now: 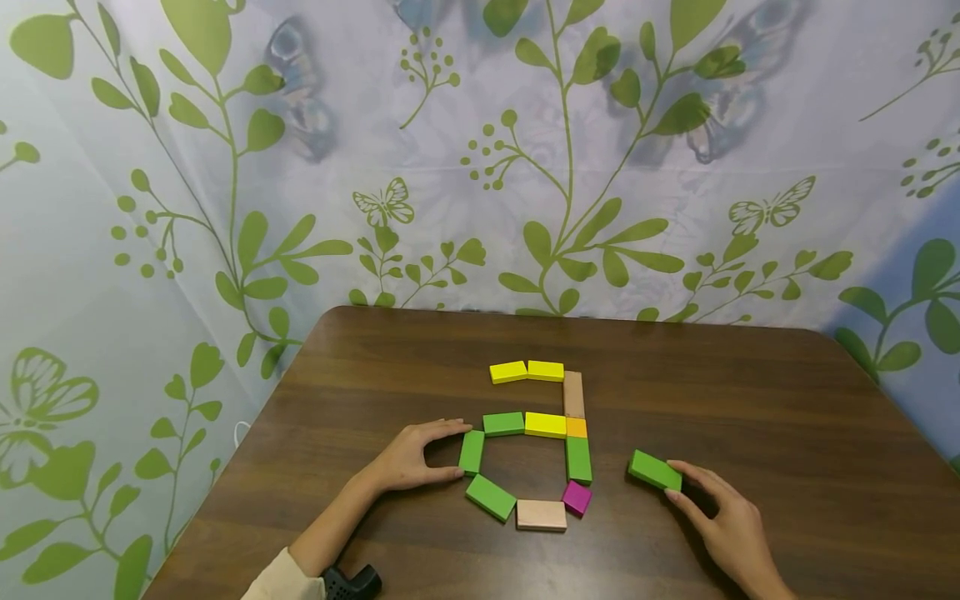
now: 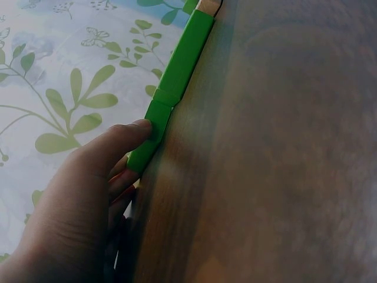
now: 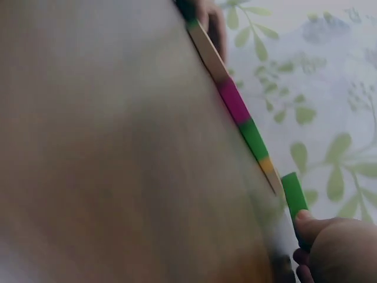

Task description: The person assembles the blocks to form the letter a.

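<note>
In the head view, my left hand [image 1: 411, 454] spans a green block [image 1: 472, 452] on the left of a ring of blocks, its thumb at the lower end and a fingertip at the upper. The left wrist view shows the thumb on that block's face. My right hand [image 1: 723, 521] pinches another green block [image 1: 655, 470] by its near end, right of the ring. More green blocks [image 1: 491, 498], a yellow block [image 1: 545, 425], a small orange block [image 1: 576, 427], a magenta block [image 1: 577, 498] and a plain wood block [image 1: 542, 515] form the rest of the ring.
Above the ring, an upright wood block [image 1: 573, 394] meets a row of two yellow blocks [image 1: 508, 372]. Everything lies on a dark brown wooden table [image 1: 712, 383]. A leaf-patterned cloth [image 1: 450, 167] hangs behind it. A black device [image 1: 352, 582] is at my left wrist.
</note>
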### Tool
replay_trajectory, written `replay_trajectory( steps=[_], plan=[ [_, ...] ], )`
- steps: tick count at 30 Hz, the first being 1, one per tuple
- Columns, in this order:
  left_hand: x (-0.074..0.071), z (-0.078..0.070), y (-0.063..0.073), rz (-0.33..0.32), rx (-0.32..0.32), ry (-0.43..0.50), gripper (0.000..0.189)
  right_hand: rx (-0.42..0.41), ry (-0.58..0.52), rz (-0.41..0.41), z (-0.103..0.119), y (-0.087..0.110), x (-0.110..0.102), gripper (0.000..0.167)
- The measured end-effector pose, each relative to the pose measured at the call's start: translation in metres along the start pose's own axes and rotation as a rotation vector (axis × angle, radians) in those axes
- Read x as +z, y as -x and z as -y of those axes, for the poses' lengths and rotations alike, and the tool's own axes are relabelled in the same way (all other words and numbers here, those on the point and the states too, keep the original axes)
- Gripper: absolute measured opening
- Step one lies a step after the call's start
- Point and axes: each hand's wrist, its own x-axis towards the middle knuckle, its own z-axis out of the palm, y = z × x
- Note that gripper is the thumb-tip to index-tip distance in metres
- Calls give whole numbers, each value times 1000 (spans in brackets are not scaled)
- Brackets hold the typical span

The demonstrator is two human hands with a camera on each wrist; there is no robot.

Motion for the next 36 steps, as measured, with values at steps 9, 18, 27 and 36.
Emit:
replay_trajectory(
  steps=[9, 18, 27, 36],
  plan=[
    [1, 1, 0, 7, -12, 9, 61, -38, -1, 89, 24, 13, 12, 38],
    [1, 2, 0, 7, -11, 12, 61, -51, 22, 94, 27, 13, 17, 37],
    [0, 1, -1, 7, -6, 11, 61, -83, 5, 105, 25, 13, 20, 41],
    [1, 1, 0, 8, -16, 3, 60, -114, 7, 87, 24, 12, 22, 44]
  ],
)
